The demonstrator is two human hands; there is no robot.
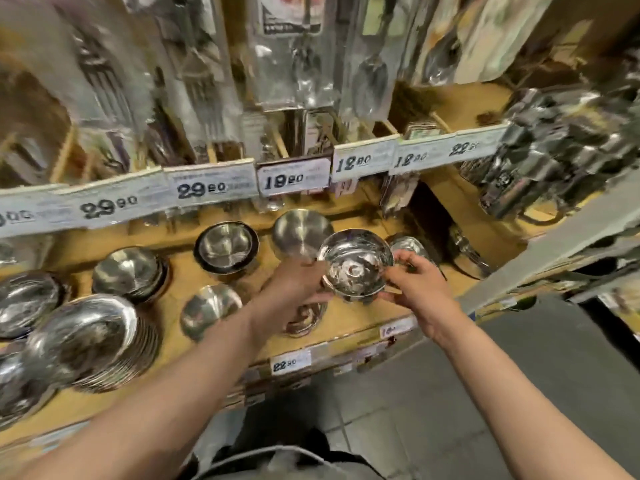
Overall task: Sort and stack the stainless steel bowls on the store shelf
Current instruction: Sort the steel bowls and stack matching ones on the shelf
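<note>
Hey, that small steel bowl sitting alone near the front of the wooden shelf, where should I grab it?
Pinch the small steel bowl by its rim, coming from above on the near side. It sits upright and open-topped, alone, so the thin rim is exposed; the rounded shiny wall looks likely to slip.

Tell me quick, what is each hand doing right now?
Left hand: grips the shiny bowl by its left side.
Right hand: grips the same bowl's right side.

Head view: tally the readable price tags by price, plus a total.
Counting only tags whose digits read; the cut-off tag at far left and the blurred one on the lower shelf edge are left out.
29.90 price tags: 2
19.90 price tag: 1
12.90 price tags: 2
22.90 price tags: 2
Total: 7
</note>
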